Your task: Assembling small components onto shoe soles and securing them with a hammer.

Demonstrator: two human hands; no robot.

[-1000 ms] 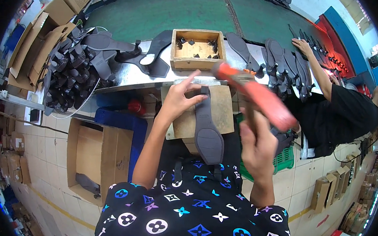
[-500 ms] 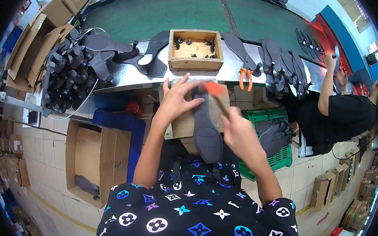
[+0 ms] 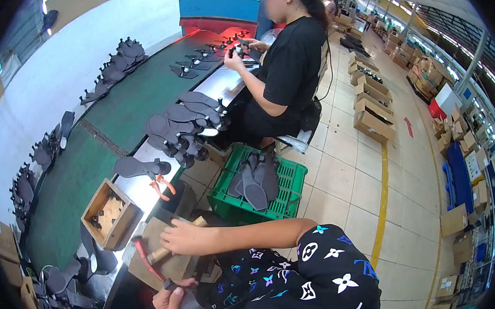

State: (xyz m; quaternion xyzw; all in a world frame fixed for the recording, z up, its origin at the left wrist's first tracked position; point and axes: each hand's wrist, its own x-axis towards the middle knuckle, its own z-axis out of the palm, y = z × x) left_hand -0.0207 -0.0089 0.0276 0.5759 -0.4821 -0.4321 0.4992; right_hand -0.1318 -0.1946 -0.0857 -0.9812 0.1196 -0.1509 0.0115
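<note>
My right hand (image 3: 183, 239) is closed around the wooden handle of a hammer (image 3: 160, 255), whose red head lies low over the work board (image 3: 146, 271). Just below it, my left hand (image 3: 169, 305) grips a dark grey shoe sole (image 3: 193, 308), only partly visible beside my clothing. A small dark end of the sole shows by the left fingertips, near the tip of the red head; whether they touch I cannot tell. Beyond the board stands a wooden box (image 3: 123, 226) with small black pieces inside. Orange-handled pliers (image 3: 162, 187) lie near a heeled sole (image 3: 137, 167) on the metal edge.
A green conveyor belt (image 3: 117, 128) carries more soles along the wall side. Several heeled soles (image 3: 175, 121) are piled on the metal ledge. A green crate (image 3: 290, 197) holding soles stands on the floor. A co-worker in black (image 3: 291, 65) sits beyond it, handling a piece.
The view has swung to the right, bringing the co-worker and aisle into fuller sight. The hammer, blurred in motion over the sole before, now shows sharply above the board. Both hands keep their holds.
</note>
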